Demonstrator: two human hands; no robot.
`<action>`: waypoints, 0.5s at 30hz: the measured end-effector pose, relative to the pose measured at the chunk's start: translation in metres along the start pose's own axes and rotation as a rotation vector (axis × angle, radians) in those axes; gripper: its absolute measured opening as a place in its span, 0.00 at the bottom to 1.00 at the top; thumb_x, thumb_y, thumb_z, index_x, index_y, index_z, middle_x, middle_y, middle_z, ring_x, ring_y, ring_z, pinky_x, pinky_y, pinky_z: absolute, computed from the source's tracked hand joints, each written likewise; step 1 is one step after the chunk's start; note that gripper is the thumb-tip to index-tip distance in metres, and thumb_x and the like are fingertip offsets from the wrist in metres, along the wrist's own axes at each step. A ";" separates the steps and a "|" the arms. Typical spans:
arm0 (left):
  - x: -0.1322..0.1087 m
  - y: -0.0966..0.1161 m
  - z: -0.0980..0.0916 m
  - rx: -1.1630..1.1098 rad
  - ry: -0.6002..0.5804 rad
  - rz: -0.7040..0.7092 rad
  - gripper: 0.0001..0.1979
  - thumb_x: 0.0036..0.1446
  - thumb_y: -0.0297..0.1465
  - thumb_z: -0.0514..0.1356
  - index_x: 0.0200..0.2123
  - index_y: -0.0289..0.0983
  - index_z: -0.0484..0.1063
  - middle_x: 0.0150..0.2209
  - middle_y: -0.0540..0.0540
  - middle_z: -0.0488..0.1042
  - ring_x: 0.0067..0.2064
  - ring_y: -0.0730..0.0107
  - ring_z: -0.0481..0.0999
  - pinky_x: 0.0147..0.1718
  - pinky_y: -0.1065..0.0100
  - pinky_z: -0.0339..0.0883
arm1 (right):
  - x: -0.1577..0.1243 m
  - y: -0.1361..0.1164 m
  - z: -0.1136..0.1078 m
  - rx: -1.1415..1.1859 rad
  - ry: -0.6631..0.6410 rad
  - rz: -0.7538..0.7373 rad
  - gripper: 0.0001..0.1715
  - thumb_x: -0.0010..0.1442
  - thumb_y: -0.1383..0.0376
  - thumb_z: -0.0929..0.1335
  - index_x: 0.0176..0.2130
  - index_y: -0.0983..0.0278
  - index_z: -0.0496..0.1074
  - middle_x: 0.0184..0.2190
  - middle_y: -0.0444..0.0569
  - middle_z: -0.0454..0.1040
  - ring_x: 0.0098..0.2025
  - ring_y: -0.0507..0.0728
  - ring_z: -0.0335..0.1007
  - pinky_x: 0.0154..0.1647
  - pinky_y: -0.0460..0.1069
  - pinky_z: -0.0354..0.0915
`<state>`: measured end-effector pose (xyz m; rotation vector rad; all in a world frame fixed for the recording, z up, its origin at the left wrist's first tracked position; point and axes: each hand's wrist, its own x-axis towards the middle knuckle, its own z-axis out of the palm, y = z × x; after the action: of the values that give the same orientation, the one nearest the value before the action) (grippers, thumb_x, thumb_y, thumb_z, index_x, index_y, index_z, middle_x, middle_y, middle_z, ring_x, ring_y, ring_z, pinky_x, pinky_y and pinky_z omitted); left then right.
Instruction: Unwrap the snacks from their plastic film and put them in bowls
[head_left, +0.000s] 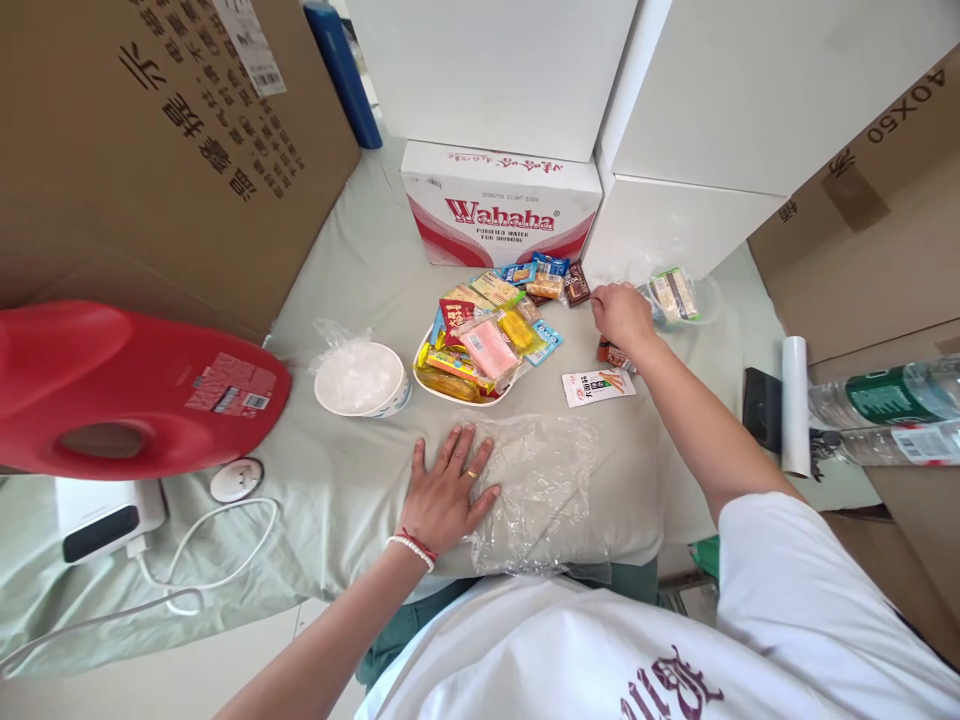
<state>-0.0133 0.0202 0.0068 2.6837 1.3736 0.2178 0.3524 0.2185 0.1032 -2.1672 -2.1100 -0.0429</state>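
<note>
My left hand (448, 492) lies flat on the cloth with fingers spread, its thumb side touching a clear plastic bag (544, 490). My right hand (624, 318) is closed, thumb and fingers drawn together beside a dark brown cocoa packet (577, 285); what they grip, if anything, is hidden. Below its wrist lie a reddish-brown packet (615, 354), partly covered, and a white snack sachet (598, 387). A white bowl (491, 402) is heaped with snack packets, among them a pink one (490, 348) and a red one (457, 318). More packets (495, 289) lie behind it.
Left of the bowl stands a paper tub (390, 398) with plastic film in it. A clear container (705, 300) holds a green-white packet. A Wahaha carton (502, 215) stands at the back. A red jug (150, 390), a cable (225, 505) and bottles (892, 395) flank the surface.
</note>
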 end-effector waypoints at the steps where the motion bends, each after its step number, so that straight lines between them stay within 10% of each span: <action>1: 0.000 0.000 0.000 -0.001 0.000 0.000 0.33 0.69 0.47 0.54 0.72 0.42 0.61 0.75 0.35 0.53 0.74 0.42 0.57 0.71 0.30 0.29 | 0.015 -0.009 0.005 0.007 -0.001 -0.007 0.19 0.71 0.65 0.59 0.44 0.64 0.78 0.44 0.62 0.79 0.50 0.69 0.71 0.45 0.57 0.66; 8: -0.001 0.001 -0.002 -0.018 0.000 -0.025 0.33 0.68 0.48 0.55 0.72 0.44 0.61 0.75 0.36 0.54 0.74 0.44 0.57 0.71 0.33 0.31 | 0.109 -0.041 0.042 0.075 0.016 0.003 0.22 0.72 0.66 0.57 0.54 0.66 0.75 0.55 0.62 0.75 0.52 0.68 0.72 0.49 0.57 0.66; 15: 0.000 0.001 -0.005 -0.054 -0.022 -0.044 0.32 0.68 0.49 0.54 0.71 0.44 0.63 0.75 0.37 0.54 0.75 0.45 0.56 0.72 0.35 0.31 | 0.127 -0.078 0.063 0.062 -0.002 -0.230 0.26 0.71 0.57 0.62 0.61 0.67 0.70 0.58 0.64 0.73 0.64 0.74 0.61 0.60 0.66 0.63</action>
<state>-0.0131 0.0197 0.0122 2.6017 1.3987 0.2170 0.2750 0.3536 0.0584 -1.8815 -2.3182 0.0047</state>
